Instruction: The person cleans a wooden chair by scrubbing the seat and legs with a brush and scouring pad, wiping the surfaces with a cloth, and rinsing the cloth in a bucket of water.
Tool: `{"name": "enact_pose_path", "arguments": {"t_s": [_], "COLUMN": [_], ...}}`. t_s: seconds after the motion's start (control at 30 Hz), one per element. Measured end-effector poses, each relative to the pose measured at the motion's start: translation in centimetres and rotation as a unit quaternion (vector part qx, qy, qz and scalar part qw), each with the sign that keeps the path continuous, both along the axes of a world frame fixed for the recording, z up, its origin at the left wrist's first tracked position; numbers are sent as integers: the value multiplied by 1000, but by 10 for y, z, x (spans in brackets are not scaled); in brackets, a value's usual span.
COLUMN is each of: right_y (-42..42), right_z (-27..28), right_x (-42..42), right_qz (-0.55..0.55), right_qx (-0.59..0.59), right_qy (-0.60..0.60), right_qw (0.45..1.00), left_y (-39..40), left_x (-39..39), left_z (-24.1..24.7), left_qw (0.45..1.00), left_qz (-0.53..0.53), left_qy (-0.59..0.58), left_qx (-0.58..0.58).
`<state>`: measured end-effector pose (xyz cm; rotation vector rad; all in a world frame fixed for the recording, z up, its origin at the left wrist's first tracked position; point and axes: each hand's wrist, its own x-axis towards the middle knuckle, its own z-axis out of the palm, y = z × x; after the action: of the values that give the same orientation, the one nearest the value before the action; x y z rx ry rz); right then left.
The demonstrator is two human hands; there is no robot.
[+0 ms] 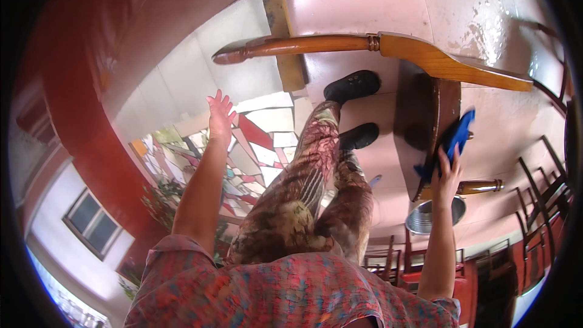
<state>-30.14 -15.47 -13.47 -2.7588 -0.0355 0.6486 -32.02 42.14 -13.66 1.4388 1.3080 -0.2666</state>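
Note:
In my right hand [447, 173] is a blue cloth [459, 133], pressed against the dark edge panel of a varnished wooden piece of furniture [412, 50], probably a chair. A long curved rail with a turned end [314, 44] runs across the upper part of the view. Beside my right hand a short turned piece of wood [480, 187] juts out to the right. My left hand [221, 116] hangs in the air with fingers spread, holding nothing, over paving of broken tile.
A metal bucket [436, 215] stands just below the furniture, partly behind my right forearm. Several wooden chairs [537, 205] fill the lower right. Wet patches [492, 32] shine on the pink tiled floor. A step edge [282, 32] lies near my black shoes [353, 86]; plants [166, 202] grow at left.

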Motion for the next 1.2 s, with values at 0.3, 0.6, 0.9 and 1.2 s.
{"name": "enact_pose_path", "arguments": {"t_s": [0.3, 0.6, 0.9, 1.2], "right_y": [19, 319, 529, 482], "right_z": [115, 56, -65, -63], "right_x": [34, 166, 209, 198], "right_qz": [-444, -36, 199, 165], "right_qx": [385, 498, 168, 153], "right_qy": [186, 115, 327, 178], "right_qw": [788, 859, 908, 958], "left_y": [17, 28, 25, -2], "left_x": [-2, 110, 115, 127], "left_z": [8, -35, -22, -46], "left_qw": [990, 943, 913, 899], "left_qz": [41, 213, 278, 341], "left_qy": [-130, -186, -164, -197], "left_qx": [-25, -178, -248, -191]}}
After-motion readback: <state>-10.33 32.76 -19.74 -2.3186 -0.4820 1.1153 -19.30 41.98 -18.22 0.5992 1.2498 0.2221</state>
